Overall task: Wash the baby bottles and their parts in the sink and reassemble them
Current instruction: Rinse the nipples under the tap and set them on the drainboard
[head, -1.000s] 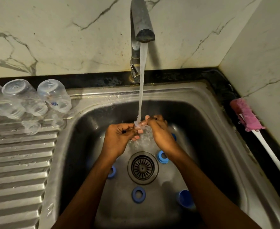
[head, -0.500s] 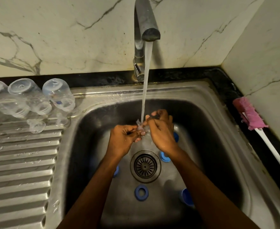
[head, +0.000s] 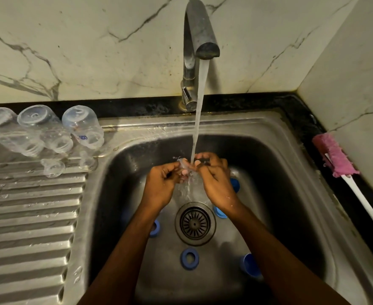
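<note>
Over the steel sink [head: 286,164], my left hand [head: 162,183] and my right hand [head: 214,179] together pinch a small clear teat [head: 183,163] under the running stream from the tap [head: 199,36]. Three clear bottles [head: 49,130] lie mouth-forward on the draining board, with two clear teats [head: 53,167] in front of them. Several blue rings and caps lie on the sink floor around the drain [head: 195,223], one ring [head: 189,259] near the front and a blue cap [head: 250,266] to its right.
A pink-headed bottle brush [head: 335,155] with a white handle lies on the black counter at the right. The ribbed draining board [head: 27,216] fills the left. Marble wall stands behind the tap and on the right.
Both hands stay under the stream with the teat, shifting slightly as the fingers work it. The view has drifted a little.
</note>
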